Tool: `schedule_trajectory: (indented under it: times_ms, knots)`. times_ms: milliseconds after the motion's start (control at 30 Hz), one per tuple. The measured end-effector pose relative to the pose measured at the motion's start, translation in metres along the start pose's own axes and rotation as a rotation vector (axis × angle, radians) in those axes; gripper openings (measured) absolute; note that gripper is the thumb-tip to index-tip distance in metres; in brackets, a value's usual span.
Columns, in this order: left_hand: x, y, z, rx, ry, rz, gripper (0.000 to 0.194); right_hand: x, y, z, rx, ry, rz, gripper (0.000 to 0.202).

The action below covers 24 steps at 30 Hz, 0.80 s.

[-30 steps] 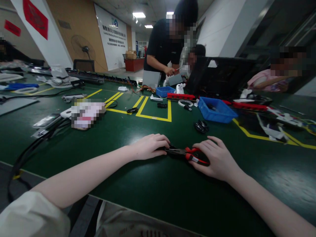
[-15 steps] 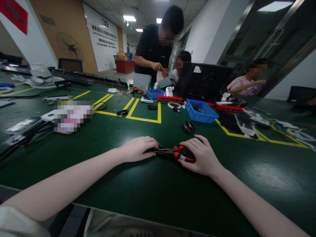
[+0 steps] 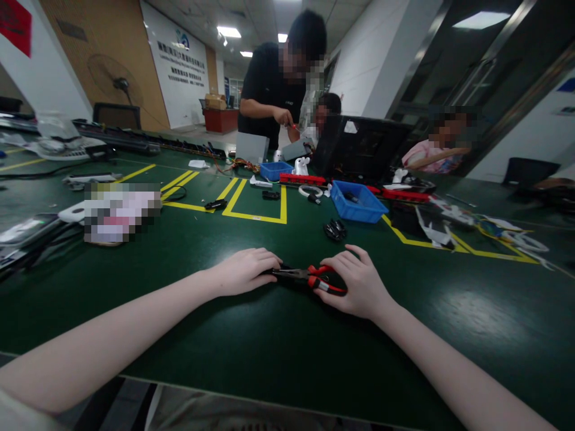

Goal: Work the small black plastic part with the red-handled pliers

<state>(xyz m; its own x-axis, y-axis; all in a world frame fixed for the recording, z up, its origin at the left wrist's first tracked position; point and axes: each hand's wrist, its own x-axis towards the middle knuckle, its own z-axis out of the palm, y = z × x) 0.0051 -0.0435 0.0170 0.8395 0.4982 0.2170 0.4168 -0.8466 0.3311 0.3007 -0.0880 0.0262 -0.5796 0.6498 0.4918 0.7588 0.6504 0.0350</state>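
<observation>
Red-and-black handled pliers [image 3: 309, 275] lie level just above the green table [image 3: 251, 359], their narrow jaws pointing left. My right hand [image 3: 359, 280] is closed around the handles, which stand somewhat apart. My left hand [image 3: 245, 270] pinches a small dark piece at the tips of the jaws; the fingers cover most of it, so its kind does not show. Beyond the pliers sits a small heap of black parts [image 3: 335, 230], touched by neither hand.
Behind the heap stands a blue bin [image 3: 358, 202] with dark items inside. A phone [image 3: 121, 215] and cables lie at left. A black open case [image 3: 359, 146] and a red strip [image 3: 302, 179] are farther back. Across the table a co-worker [image 3: 278, 90] holds a red-handled tool.
The whole view has shifted slightly, so everything sits a little farther left. Both hands keep their hold, and the pliers stay at the dark piece.
</observation>
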Motion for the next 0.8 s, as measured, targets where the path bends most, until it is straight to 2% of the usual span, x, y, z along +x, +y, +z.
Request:
schedule_trajectory:
  times_ms: [233,467,633,800]
  knots:
    - [0.0003,-0.0004,-0.0003,0.019,-0.012,-0.009,0.014,0.0001,0.0002,-0.0028,-0.124,0.053,-0.105,0.040]
    - [-0.0001,0.0002,0.0032,0.032,0.042,-0.044,0.037,0.0008,0.0024,-0.0019,-0.098,0.039,-0.104,0.039]
    - [0.0002,0.0000,0.0021,0.135,0.043,-0.069,0.039,0.0008,0.0039,-0.0009,-0.076,0.015,-0.097,0.038]
    - [0.0011,-0.0007,0.0002,0.112,-0.013,-0.118,0.041,0.0014,0.0042,-0.0012,-0.029,0.008,-0.061,0.036]
